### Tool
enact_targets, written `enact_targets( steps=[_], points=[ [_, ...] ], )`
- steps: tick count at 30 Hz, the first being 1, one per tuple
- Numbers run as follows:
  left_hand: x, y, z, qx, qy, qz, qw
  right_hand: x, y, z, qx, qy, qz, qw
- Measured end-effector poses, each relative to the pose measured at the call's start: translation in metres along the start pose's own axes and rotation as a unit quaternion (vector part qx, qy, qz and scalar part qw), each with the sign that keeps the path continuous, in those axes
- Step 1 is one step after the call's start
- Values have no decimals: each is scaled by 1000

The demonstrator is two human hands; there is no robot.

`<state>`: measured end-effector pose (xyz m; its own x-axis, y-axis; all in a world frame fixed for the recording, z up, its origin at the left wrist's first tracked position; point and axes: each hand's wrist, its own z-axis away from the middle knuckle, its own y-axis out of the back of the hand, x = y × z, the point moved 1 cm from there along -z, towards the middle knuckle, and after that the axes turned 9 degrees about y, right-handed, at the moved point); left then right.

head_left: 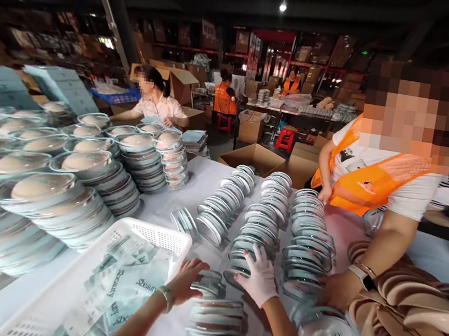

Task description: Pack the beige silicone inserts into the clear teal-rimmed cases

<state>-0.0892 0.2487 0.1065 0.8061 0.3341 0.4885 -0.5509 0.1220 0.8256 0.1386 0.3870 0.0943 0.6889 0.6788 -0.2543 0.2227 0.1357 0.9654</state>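
1. Warehouse shelving and cartons fill the dim background; a white-covered table carries the work up front.
2. Stacked clear-lidded cases with beige pads are crowded along the left edge, leaning like fallen dominoes so each can be lifted off in turn.
3. Just right of them, a white perforated basket of printed sachets is kept beside the left hand, whose fingers are spread over a short stack of round compact cases.
4. The gloved right hand is laid flat, fingers splayed, on a middle row of cases (nothing pinched).
5. Little bare cloth remains between the rows.
6. A co-worker's hand steadies the right row, beside piled beige puffs.
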Motion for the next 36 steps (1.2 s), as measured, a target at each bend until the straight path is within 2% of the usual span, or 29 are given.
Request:
enact_targets(
  steps=[3,7,8,10,12,13,15,18,20,22,24,26,28,31,32,34,36],
  points=[
    [-2,-2,4,6,-16,21,1000,-1,1,2,4,-36,-27,999],
    [9,-22,0,9,-46,67,997,-7,-8,-2,38,-73,-74,994],
    [13,-28,-3,10,-56,84,995,-8,-12,-1,69,-74,-89,991],
    [20,-42,-9,24,-66,123,990,-7,-20,12,170,-63,-143,973],
    [20,-54,-15,51,-47,164,984,-3,-29,39,262,-52,-202,942],
    [19,-60,-16,64,-28,184,980,0,-34,57,288,-58,-227,929],
    [13,-73,-17,73,13,222,972,5,-45,95,286,-121,-265,913],
    [9,-93,-16,47,43,276,959,0,-63,135,237,-245,-337,878],
    [13,-104,-17,14,41,308,950,-12,-73,139,229,-272,-388,850],
    [20,-110,-21,-21,36,334,942,-27,-79,129,244,-266,-411,837],
    [23,-108,-24,-40,37,351,935,-37,-80,120,248,-261,-402,842],
    [17,-98,-17,-35,40,361,931,-40,-78,127,250,-264,-380,851],
    [-1,-89,6,-25,43,373,926,-39,-73,151,262,-273,-348,858],
    [-42,-96,76,-10,16,367,930,-44,-56,191,273,-258,-258,890],
    [-55,-107,106,1,-18,339,941,-49,-50,196,264,-238,-228,906],
    [-70,-138,166,41,-136,214,967,-66,-38,188,237,-179,-187,936],
    [-72,-173,212,82,-275,61,956,-85,-31,161,206,-119,-165,957]
  ],
)
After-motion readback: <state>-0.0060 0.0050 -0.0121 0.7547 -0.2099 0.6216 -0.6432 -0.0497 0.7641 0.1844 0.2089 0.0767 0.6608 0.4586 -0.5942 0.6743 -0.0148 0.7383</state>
